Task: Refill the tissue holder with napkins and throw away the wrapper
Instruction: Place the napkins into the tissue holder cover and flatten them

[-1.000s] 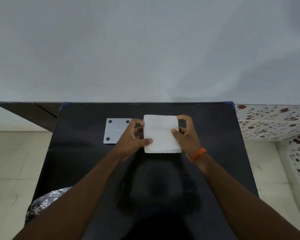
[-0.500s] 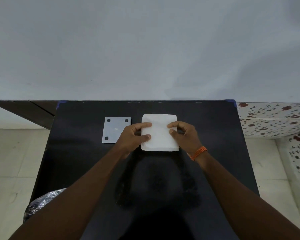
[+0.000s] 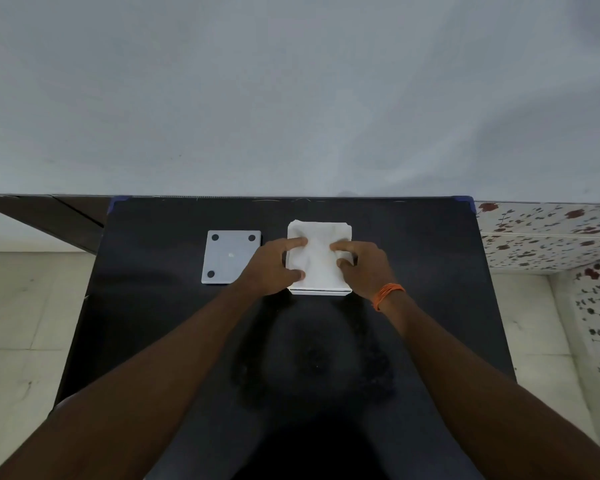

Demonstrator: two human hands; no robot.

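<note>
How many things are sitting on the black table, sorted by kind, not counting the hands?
Napkin stack, pressed down into its holder by both hands: 1
White tissue holder under the napkins: 1
Grey square plate with dark round feet, lying flat, left of the holder: 1
Total: 3

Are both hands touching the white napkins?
Touching. The head view shows the left hand and right hand pressing fingers onto the napkins.

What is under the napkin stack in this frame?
A white holder edge shows below the napkins, along their near side. Both hands, left and right, press on the stack. The holder's inside is covered, so how deep the napkins sit cannot be seen.
</note>
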